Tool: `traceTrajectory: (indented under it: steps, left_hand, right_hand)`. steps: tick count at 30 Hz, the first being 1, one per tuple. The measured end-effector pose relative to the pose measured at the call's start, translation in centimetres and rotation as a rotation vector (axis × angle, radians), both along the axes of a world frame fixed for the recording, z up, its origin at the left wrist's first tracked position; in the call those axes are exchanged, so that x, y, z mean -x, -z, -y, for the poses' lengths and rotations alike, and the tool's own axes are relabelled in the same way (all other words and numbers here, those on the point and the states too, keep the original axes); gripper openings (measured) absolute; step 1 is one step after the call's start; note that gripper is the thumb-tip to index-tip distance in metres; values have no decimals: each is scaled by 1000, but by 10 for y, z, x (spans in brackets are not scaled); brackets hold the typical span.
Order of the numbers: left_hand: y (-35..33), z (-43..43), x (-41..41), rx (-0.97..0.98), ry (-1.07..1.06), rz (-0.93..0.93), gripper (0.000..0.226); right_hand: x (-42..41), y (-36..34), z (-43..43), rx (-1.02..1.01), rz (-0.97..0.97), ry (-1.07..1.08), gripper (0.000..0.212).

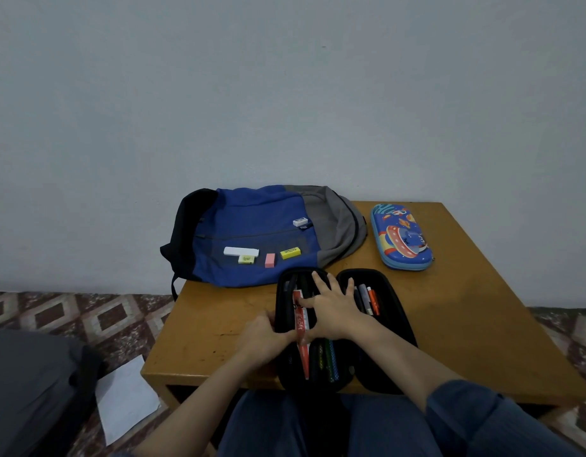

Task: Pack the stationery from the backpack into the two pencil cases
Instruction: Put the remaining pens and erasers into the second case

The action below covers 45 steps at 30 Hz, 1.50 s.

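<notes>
A black pencil case (388, 338) lies open at the table's front edge, with pens and pencils in both halves. My left hand (266, 339) grips its left rim. My right hand (331, 308) lies over the middle of the case, fingers spread, pressing on a red ruler (301, 328) in the left half. A blue and grey backpack (252, 232) lies flat at the back left. On it rest a long white eraser (241, 251), a small yellow eraser (245, 259), a pink eraser (270, 260), a yellow eraser (290, 253) and a small white eraser (300, 221). A zipped blue cartoon pencil case (402, 237) sits at the back right.
The low wooden table (476, 308) stands against a pale wall. A white sheet of paper (126, 397) and a dark bag (31, 387) lie on the patterned floor at the left. My knees sit under the table's front edge.
</notes>
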<state>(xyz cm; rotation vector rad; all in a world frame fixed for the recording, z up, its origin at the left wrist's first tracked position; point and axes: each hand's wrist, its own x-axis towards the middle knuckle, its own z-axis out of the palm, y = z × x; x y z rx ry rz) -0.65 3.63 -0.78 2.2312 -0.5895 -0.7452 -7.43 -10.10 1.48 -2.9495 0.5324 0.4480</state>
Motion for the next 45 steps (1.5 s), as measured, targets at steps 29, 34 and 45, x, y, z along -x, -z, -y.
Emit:
traceTrajectory:
  steps: [29, 34, 45]
  left_hand:
    - [0, -10, -71, 53, -115, 600, 38]
    - [16, -22, -105, -232, 83, 713, 51]
    - [44, -29, -93, 28, -23, 651, 48]
  right_hand:
    - [-29, -15, 15, -263, 663, 221, 28]
    - [-59, -16, 17, -279, 687, 222, 23]
    - [-125, -1, 9, -283, 657, 157, 18]
